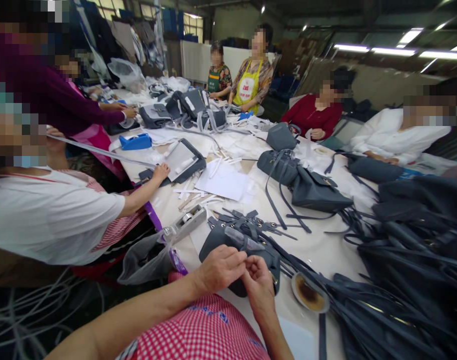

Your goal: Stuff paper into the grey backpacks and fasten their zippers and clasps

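My left hand (221, 269) and my right hand (257, 281) meet over a dark grey bag (210, 246) at the table's near edge. The fingertips of both are pinched together and nearly touch; what they hold, if anything, is too small to make out. Clear plastic wrap (243, 239) covers part of the bag's handle. Just beyond the bag lie dark straps with metal eyelets (251, 220). A metal tape dispenser (186, 224) stands to the left of them.
A round dish with brown contents (310, 292) sits to the right. Dark bags and straps (419, 240) are heaped at the far right. White paper sheets (226, 180) lie mid-table. Several people sit or stand around, one close on the left stretching a clear strip (101, 150).
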A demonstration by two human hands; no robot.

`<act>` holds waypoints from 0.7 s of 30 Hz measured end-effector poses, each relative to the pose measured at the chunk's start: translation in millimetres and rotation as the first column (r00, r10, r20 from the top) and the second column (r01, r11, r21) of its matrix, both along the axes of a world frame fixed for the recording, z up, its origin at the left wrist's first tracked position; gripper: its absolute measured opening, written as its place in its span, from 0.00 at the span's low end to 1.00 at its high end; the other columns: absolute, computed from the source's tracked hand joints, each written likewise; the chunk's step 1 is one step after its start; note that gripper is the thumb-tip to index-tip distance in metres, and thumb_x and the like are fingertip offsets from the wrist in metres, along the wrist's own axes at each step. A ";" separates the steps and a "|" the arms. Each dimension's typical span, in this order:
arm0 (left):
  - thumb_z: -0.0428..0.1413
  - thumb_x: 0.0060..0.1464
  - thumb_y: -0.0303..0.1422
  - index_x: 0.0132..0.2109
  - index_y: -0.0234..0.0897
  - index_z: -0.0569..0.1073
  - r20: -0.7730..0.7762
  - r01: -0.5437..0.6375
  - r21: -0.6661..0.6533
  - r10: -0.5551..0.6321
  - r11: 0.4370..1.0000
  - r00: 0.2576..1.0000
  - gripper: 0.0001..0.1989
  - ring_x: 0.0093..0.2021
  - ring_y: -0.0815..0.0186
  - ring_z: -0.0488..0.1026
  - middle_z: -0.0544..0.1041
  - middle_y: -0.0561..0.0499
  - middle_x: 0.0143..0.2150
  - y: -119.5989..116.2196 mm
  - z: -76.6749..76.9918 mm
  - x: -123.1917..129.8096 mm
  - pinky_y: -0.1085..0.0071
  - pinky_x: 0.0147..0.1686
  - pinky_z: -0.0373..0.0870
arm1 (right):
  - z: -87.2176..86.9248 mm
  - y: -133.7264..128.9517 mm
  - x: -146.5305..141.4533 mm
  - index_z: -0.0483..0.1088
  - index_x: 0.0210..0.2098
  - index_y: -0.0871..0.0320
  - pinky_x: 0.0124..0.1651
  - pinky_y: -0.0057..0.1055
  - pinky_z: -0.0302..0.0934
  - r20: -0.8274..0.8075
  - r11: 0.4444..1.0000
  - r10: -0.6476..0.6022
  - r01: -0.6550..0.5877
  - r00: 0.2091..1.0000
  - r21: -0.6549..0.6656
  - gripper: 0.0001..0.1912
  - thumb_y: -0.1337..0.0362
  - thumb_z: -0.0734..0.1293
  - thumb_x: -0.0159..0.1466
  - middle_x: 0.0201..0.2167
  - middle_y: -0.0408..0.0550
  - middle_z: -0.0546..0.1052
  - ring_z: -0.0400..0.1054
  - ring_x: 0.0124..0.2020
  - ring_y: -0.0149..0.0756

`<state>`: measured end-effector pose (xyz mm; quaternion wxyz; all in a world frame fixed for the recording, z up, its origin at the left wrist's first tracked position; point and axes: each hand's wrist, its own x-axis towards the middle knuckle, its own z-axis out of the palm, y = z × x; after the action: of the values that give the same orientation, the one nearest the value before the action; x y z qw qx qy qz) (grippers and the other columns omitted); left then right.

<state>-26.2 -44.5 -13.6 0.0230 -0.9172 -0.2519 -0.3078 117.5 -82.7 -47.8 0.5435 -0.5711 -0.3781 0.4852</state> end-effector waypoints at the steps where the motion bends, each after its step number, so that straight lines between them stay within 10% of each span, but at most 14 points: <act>1: 0.45 0.64 0.27 0.34 0.34 0.70 -0.020 0.035 0.013 -0.034 0.999 0.999 0.12 0.35 0.66 0.67 0.75 0.48 0.38 1.4 -0.3 0.8 0.68 0.34 0.61 | -0.4 -1.2 0.5 0.61 0.30 0.54 0.29 0.27 0.61 0.016 1.000 0.001 -0.001 1.000 0.006 0.15 0.59 0.71 0.50 0.23 0.37 0.67 0.64 0.25 0.30; 13: 0.47 0.61 0.26 0.34 0.37 0.69 0.046 -0.191 -0.411 0.229 0.892 0.972 0.09 0.35 0.65 0.68 0.72 0.50 0.32 5.0 -18.1 12.5 0.69 0.35 0.64 | 7.6 -11.4 -1.1 0.64 0.26 0.54 0.28 0.26 0.55 0.205 0.999 0.028 -0.031 0.978 0.015 0.08 0.64 0.69 0.53 0.22 0.36 0.65 0.59 0.23 0.30; 21: 0.47 0.63 0.30 0.37 0.36 0.71 -0.052 -0.060 -0.348 0.045 0.935 0.998 0.09 0.34 0.66 0.67 0.70 0.50 0.33 20.5 -4.1 -5.0 0.71 0.34 0.62 | 24.4 -14.8 -3.9 0.53 0.22 0.53 0.27 0.26 0.56 -0.203 0.985 0.103 -0.128 0.974 -0.112 0.17 0.60 0.69 0.50 0.21 0.37 0.64 0.60 0.22 0.30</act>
<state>-31.2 -24.0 -17.8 -0.1267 -0.9061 -0.3265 -0.2374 113.5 -97.5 -23.4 0.5122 -0.5303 -0.3242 0.5927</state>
